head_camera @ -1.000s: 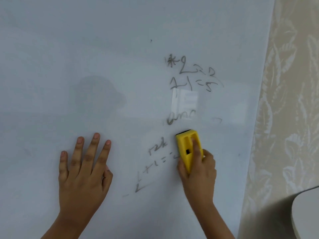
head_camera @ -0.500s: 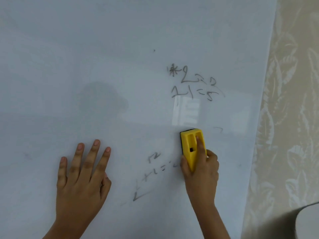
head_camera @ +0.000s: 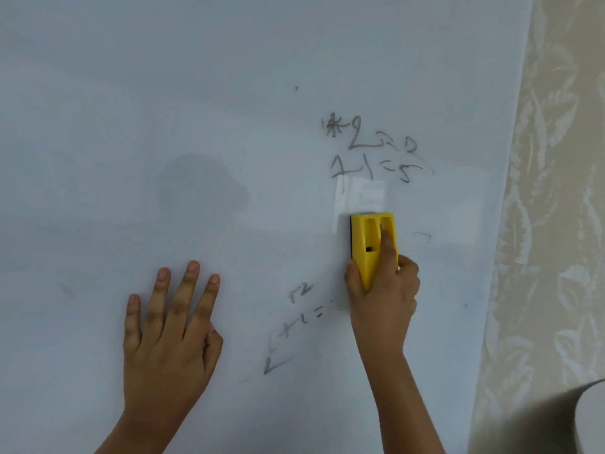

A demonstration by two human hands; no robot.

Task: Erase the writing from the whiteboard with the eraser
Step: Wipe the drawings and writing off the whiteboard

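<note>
A white whiteboard [head_camera: 163, 109] fills most of the view. My right hand [head_camera: 381, 306] grips a yellow eraser [head_camera: 370, 247] and presses it flat against the board, index finger on top. Above the eraser grey writing [head_camera: 373, 152] reads like digits and an equals sign. Fainter, half-wiped writing [head_camera: 294, 326] lies lower left of the eraser. A small stray mark [head_camera: 422, 239] sits just right of it. My left hand [head_camera: 170, 329] rests flat on the board, fingers spread, holding nothing.
The board's right edge [head_camera: 504, 224] meets beige wallpaper with a leaf pattern [head_camera: 556, 191]. A white rounded object [head_camera: 594, 417] pokes in at the bottom right corner. A bright reflection lies on the board just above the eraser.
My right hand has slid the eraser upward over the board; the word that stood just above it is wiped away. My left hand has stayed in place.
</note>
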